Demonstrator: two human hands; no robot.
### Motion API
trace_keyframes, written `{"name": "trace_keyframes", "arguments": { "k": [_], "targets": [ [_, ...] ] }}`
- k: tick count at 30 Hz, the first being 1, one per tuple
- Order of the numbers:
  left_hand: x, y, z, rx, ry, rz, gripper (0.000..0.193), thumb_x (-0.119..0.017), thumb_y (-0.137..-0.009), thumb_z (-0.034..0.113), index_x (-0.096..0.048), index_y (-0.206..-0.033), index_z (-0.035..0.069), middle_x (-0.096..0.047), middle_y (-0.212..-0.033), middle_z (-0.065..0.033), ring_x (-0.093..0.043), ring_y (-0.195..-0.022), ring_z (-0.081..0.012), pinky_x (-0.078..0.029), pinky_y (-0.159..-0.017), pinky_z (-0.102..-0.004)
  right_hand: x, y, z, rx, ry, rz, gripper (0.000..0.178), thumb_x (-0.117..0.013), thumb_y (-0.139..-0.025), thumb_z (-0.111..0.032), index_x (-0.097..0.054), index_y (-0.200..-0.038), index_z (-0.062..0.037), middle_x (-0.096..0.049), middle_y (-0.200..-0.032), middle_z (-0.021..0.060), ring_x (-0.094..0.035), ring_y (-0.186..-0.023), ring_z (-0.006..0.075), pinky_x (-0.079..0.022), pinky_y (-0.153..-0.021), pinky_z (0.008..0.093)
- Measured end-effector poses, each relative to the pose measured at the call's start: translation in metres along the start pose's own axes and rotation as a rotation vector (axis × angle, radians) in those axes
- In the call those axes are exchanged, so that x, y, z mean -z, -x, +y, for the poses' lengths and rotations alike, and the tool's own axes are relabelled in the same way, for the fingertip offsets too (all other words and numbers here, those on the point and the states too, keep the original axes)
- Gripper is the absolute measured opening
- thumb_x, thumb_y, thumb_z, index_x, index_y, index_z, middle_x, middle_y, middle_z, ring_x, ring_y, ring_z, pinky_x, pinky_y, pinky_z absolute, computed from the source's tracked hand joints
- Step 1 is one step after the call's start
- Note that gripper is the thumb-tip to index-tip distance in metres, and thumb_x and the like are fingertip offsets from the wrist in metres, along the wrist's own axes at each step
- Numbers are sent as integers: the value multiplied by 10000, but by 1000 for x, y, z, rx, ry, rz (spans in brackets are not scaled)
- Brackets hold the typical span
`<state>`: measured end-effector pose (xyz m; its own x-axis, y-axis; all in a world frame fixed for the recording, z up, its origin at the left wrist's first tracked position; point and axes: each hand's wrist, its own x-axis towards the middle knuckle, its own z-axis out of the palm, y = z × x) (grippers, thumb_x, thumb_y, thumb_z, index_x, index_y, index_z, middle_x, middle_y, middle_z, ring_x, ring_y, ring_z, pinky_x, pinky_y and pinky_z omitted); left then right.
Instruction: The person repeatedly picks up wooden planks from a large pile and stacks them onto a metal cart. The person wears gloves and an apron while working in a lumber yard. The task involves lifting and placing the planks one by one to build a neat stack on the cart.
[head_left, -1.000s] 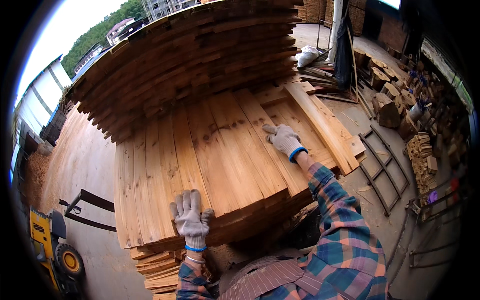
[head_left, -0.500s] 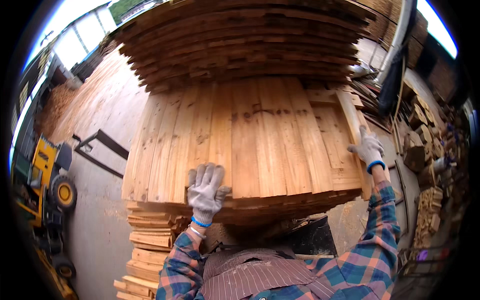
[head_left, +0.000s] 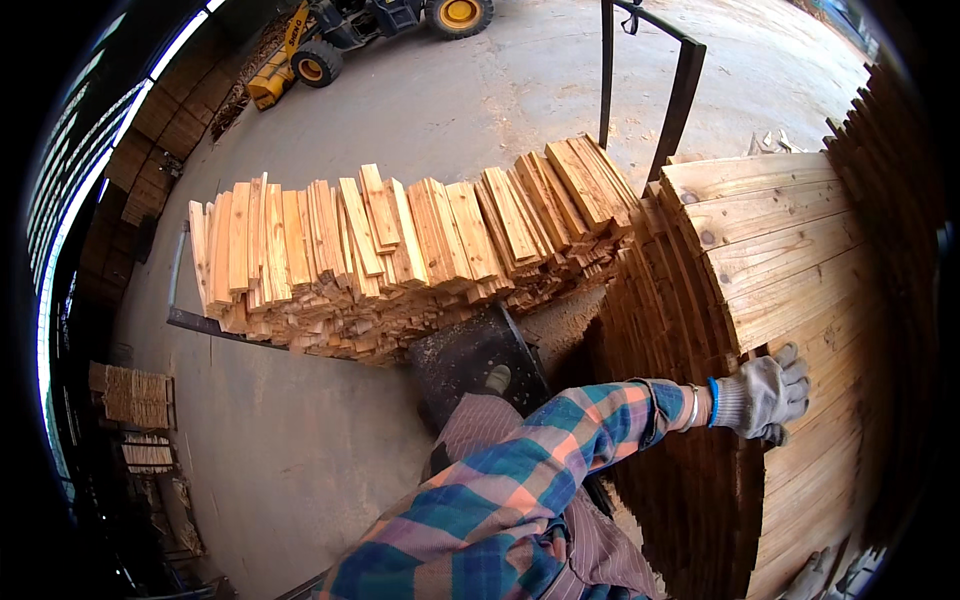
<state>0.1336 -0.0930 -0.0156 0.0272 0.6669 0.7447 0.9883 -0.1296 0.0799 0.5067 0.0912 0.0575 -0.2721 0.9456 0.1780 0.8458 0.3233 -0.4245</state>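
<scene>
My left hand (head_left: 766,396), in a grey-white knit glove with a blue cuff, rests palm down near the edge of a layer of planks (head_left: 800,260). Its fingers are apart and nothing is in them. These planks lie side by side as the top of a tall stack, whose uneven plank ends (head_left: 680,430) show beneath my wrist. At the lower right rim, a pale grey shape (head_left: 815,574) may be my right glove; its fingers cannot be made out.
Short wood pieces (head_left: 400,240) form a long pile left of the stack. A dark metal plate (head_left: 470,365) lies by my foot. An upright metal frame (head_left: 683,100) stands beyond. A yellow wheel loader (head_left: 350,30) is parked far off. Higher stacked planks (head_left: 905,190) rise at right.
The view has swung left, bringing the short-wood pile into sight and shifting the plank stack to the right. My left hand still rests on the planks; my right hand has left clear view.
</scene>
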Motion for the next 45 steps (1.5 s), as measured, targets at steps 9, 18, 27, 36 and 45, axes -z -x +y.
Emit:
{"name": "trace_keyframes", "arguments": {
  "k": [9,18,27,36,45],
  "targets": [
    [117,150,-31,455,723,82,271,-707,-818,283,-659,-1031,124,-674,-1035,-57,-608,-1044,-276,-469,-939,-418,-87,110,-266,987,-302,-403,398,-547,-991,-151,-517,-1356,5,-663,-1179,219,-653,-1049,304,-535,-927,412],
    [317,619,-127,2105,-377,221,727,-616,-869,598,-515,-1388,99,-598,-1322,-195,-632,-1113,-376,-523,-909,-413,-435,336,-567,694,-244,-1274,789,-747,-844,-416,-395,-1506,-169,-597,-1338,196,-586,-1220,334,-461,-1026,394],
    [357,772,-274,2232,-66,1587,823,-735,-886,234,-283,-1484,-105,-377,-1539,-163,-422,-1363,-198,-299,-1128,-300,-720,578,-792,1030,123,-1407,921,-685,-844,-554,-268,-1551,-137,-602,-1280,267,-611,-1168,382,-515,-939,449],
    [325,807,-297,2344,-138,1332,675,-664,-898,265,-399,-1439,-39,-639,-933,-106,-631,-735,-176,-531,-602,-285,-804,651,-835,802,108,-1420,972,-668,-811,-640,-296,-1542,-118,-565,-1308,311,-586,-1191,403,-495,-952,465],
    [361,855,-331,2362,-157,636,592,-733,-786,461,-662,-1098,-37,-720,-929,-230,-713,-848,-356,-551,-733,-430,-812,661,-830,1073,200,-1356,763,-534,-933,-579,-335,-1479,-84,-589,-1280,226,-620,-1125,391,-533,-884,480]
  ]
}}
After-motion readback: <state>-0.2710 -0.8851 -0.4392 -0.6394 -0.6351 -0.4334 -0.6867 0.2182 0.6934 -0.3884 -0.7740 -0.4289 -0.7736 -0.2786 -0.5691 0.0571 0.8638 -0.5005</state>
